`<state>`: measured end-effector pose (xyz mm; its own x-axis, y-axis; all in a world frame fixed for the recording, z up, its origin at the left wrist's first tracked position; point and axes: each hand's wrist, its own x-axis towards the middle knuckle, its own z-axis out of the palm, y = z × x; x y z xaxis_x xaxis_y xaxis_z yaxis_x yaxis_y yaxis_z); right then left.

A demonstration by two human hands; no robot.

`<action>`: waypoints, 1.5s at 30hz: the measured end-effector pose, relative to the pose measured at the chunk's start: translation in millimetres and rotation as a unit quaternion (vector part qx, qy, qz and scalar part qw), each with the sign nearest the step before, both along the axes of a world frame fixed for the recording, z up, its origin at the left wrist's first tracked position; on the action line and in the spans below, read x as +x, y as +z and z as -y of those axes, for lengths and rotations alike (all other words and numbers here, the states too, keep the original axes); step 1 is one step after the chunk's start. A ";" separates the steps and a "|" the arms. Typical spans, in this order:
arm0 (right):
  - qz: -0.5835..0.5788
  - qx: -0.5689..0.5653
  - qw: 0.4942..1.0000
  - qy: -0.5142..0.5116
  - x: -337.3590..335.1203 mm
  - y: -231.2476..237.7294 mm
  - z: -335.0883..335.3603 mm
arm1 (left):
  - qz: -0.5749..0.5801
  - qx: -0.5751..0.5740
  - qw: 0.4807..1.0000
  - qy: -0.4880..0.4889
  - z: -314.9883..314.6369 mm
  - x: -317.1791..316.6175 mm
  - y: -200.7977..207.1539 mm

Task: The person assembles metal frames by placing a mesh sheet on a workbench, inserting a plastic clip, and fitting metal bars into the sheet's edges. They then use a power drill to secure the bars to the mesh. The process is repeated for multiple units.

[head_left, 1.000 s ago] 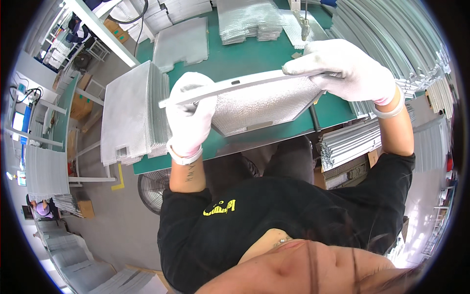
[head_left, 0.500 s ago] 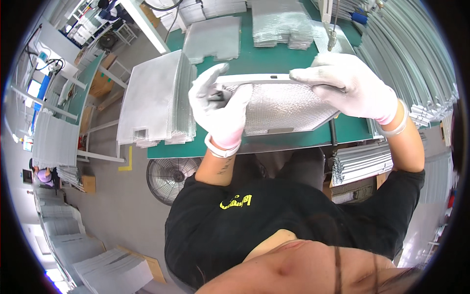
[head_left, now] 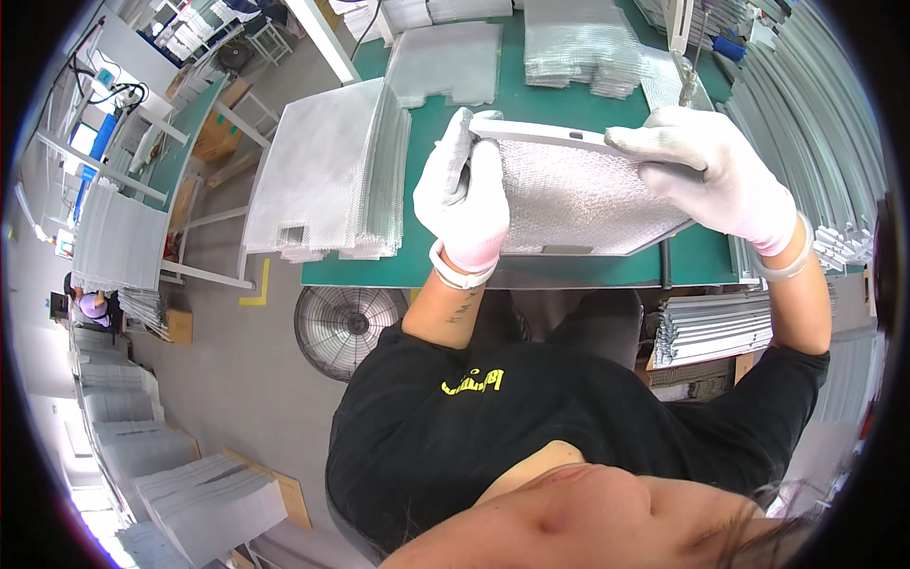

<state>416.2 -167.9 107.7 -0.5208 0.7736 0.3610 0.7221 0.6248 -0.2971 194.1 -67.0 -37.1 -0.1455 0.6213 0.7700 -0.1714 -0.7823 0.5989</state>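
Observation:
A silver mesh panel [head_left: 583, 199] with a pale metal edge strip [head_left: 545, 132] along its far side is held up over the green bench [head_left: 455, 273]. At its left corner, the fingers and thumb of my left hand [head_left: 464, 204], in a white glove, are closed round the strip's end. The right end is pinched in my right hand [head_left: 716, 171], gloved too, with the thumb along the strip and the fingers underneath. The panel's right side is partly hidden by that hand. A small slot shows in the strip between the hands.
Stacked mesh sheets [head_left: 318, 171] stand left on the bench, with more sheet piles [head_left: 578, 43] behind. Long metal strips [head_left: 806, 123] crowd the right. A hanging cord tool [head_left: 687, 85] is beyond my right hand. Below are a floor fan [head_left: 351, 327] and stacked profiles [head_left: 716, 327].
My left hand's fingers have closed in from a spread pose onto the panel's left corner. The right hand keeps its grip. The whole view has shifted slightly.

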 end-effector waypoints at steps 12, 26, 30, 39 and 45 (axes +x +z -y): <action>0.022 -0.020 1.000 -0.010 -34.5 15.9 -20.0 | 0.084 -0.014 0.986 -0.147 3.3 -3.5 15.6; 0.140 0.097 0.985 -0.025 -47.2 7.6 -16.3 | 0.033 0.073 0.981 -0.179 -11.5 -5.4 -3.5; 0.128 0.187 0.974 -0.020 -37.4 -10.0 -13.6 | 0.054 0.044 0.967 -0.245 -3.7 -11.4 5.5; 0.178 0.218 0.958 -0.049 -31.2 -17.5 -6.2 | 0.071 0.066 0.941 -0.325 -6.1 -8.8 3.2; -0.067 0.347 0.929 -0.113 32.7 -19.1 45.5 | -0.003 0.074 0.982 -0.175 -14.4 -13.0 -12.9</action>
<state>448.8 -213.3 88.7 -0.2873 0.4145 0.8635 0.8436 0.5365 0.0231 181.1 -52.6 -49.9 0.0617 0.5130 0.8561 -0.4420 -0.7550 0.4843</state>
